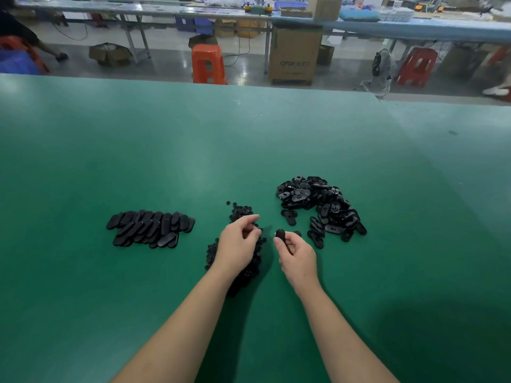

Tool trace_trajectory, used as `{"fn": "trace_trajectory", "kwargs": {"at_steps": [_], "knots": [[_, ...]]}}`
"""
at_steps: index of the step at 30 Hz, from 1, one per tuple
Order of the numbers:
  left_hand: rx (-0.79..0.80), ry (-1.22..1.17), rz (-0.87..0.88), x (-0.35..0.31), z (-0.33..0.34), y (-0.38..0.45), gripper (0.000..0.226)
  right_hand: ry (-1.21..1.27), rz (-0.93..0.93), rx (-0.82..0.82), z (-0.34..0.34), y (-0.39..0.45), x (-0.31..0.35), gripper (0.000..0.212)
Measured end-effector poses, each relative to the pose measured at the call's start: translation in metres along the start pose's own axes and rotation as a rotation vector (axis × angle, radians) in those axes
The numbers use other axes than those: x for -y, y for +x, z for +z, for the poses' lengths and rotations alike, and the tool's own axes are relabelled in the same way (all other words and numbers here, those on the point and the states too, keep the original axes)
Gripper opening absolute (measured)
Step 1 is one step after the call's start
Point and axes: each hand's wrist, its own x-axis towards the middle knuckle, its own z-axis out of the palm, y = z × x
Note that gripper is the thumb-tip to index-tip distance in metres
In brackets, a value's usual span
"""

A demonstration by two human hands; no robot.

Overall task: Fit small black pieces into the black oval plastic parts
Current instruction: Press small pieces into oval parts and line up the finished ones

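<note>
My right hand point(297, 254) grips a black oval plastic part point(280, 234) upright between thumb and fingers. My left hand point(239, 241) hovers over a heap of small black pieces point(240, 211), fingers curled as if pinching one; the piece itself is too small to make out. A loose pile of black oval parts point(320, 205) lies to the right of both hands. On the left, more oval parts point(150, 228) lie in neat overlapping rows, smooth side up.
The green table point(193, 147) stretches far ahead and to both sides. Beyond its far edge stand an orange stool point(208, 63), a cardboard box point(294, 56), another stool point(417, 66) and a long blue workbench point(414, 29).
</note>
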Motion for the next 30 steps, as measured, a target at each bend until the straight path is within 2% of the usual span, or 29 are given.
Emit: {"fn": "trace_trajectory", "kwargs": {"at_steps": [2, 4, 7, 13, 19, 30], "knots": [[0.009, -0.002, -0.046, -0.001, 0.007, -0.002, 0.015, 0.050, 0.017, 0.008, 0.000, 0.000, 0.001, 0.008], [0.019, -0.017, -0.088, -0.001, 0.012, -0.003, 0.006, 0.110, 0.025, -0.003, 0.000, 0.000, 0.001, 0.022], [0.035, -0.076, -0.138, -0.001, 0.017, -0.005, 0.006, 0.161, 0.027, 0.022, 0.000, 0.000, 0.001, 0.035], [0.003, -0.115, -0.208, -0.007, 0.025, -0.004, 0.010, 0.126, 0.021, 0.013, 0.000, 0.000, -0.001, 0.022], [-0.027, 0.006, -0.187, -0.018, 0.031, -0.003, 0.013, -0.019, -0.021, -0.037, 0.000, -0.001, 0.000, 0.012], [-0.028, 0.126, -0.167, -0.020, 0.032, 0.001, 0.008, -0.078, -0.004, -0.060, 0.002, 0.001, -0.003, 0.015]]}}
